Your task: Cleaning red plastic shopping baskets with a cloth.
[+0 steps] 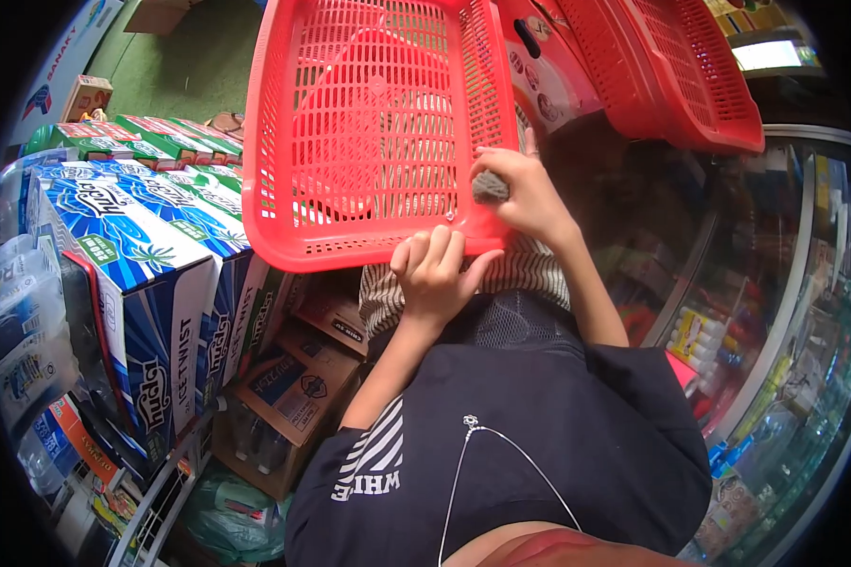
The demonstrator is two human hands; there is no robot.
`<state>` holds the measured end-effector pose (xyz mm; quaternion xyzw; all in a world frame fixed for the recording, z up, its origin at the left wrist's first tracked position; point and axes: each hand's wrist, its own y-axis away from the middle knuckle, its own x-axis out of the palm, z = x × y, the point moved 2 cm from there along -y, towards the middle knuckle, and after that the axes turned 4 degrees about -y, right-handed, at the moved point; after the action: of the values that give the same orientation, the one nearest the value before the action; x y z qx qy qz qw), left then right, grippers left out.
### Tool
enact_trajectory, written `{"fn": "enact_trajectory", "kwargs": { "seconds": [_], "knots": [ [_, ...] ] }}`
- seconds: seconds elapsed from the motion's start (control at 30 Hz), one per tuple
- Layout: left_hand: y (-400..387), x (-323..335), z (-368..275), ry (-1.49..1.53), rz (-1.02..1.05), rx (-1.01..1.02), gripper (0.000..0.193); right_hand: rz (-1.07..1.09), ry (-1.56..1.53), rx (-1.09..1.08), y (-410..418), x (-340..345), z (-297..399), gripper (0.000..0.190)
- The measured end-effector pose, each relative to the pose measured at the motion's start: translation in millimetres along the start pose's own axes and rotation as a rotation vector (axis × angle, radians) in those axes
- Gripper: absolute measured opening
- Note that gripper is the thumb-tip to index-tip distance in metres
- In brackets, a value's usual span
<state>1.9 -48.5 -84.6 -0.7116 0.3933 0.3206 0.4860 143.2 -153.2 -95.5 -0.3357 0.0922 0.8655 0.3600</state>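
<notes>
A red plastic basket (369, 251) with slotted walls is tilted over my lap, its near corner towards me. My left hand (432, 273) grips the near rim, with the fingers over the edge and the thumb spread to the right. Inside that same corner, my right hand (521, 188) holds a wadded grey scrubbing pad (491, 187) against the right wall. Whether the pad is cloth or wire I cannot tell. Through the slots show striped trousers (390, 298) and another red surface behind.
Stacked red baskets (681, 85) stand at the upper right, above a glass display case (801, 283) with goods inside. Huda beer cartons (142, 248) line the left side. Below them sit an opened cardboard box (291, 397) of bottles, a green plastic bag (234, 517) and a metal rack (159, 489).
</notes>
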Motion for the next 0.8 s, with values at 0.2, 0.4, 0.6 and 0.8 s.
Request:
{"fn": "enact_trajectory", "kwargs": {
  "seconds": [0.2, 0.4, 0.6, 0.8],
  "knots": [
    [11, -34, 35, 0.663, -0.499, -0.402, 0.066, -0.025, -0.131, 0.042, -7, -8, 7, 0.036],
    [32, -23, 70, 1.291, -0.542, -1.134, 0.060, 0.029, -0.439, 0.196, -3, -8, -6, 0.041],
    [26, -2, 77, 1.669, -0.164, -1.123, 0.048, 0.061, -0.382, 0.255, -2, -9, -17, 0.033],
    [29, -19, 77, 1.684, -0.227, -1.084, 0.049, -0.457, -0.829, -0.129, -83, -52, 36, 0.016]
  ]
}}
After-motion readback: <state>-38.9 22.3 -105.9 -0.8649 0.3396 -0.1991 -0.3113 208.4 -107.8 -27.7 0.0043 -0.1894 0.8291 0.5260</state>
